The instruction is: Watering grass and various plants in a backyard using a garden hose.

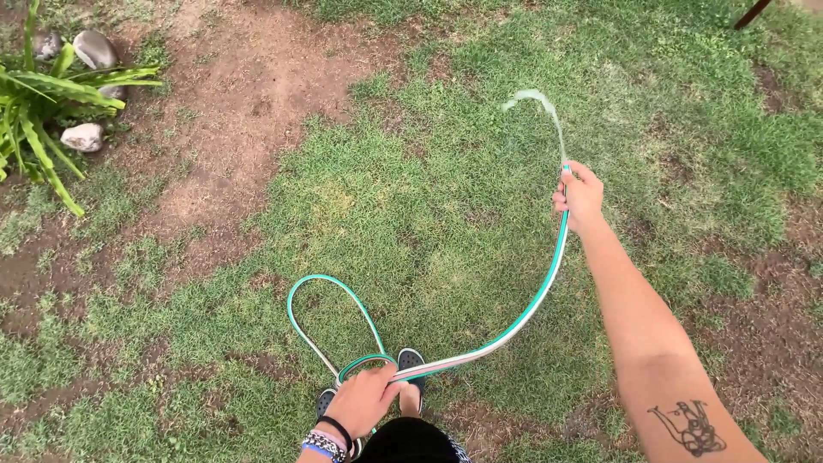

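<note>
The right hand (pixel 580 199) is gripping the green hose (pixel 525 309) near its spraying end, out over the grass (pixel 429 197); the left hand (pixel 364 399) is clutching it low (by the shoes (pixel 410 362)), the hose running between them.

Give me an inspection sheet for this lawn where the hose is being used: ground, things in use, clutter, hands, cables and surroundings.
Surface: lawn, patchy grass with bare soil patches at upper left and right.
Job's things: green and white garden hose, running from the left hand up to the right hand, with a loop lying on the grass at the feet; water stream arcing from its end.
Clutter: nothing seen.
Grips: right hand closed on the hose end; left hand closed on the hose near the loop, bracelets on the wrist.
Cables: nothing seen besides the hose.
Surroundings: leafy green plant with grey stones at upper left; dark shoes on grass.
</note>
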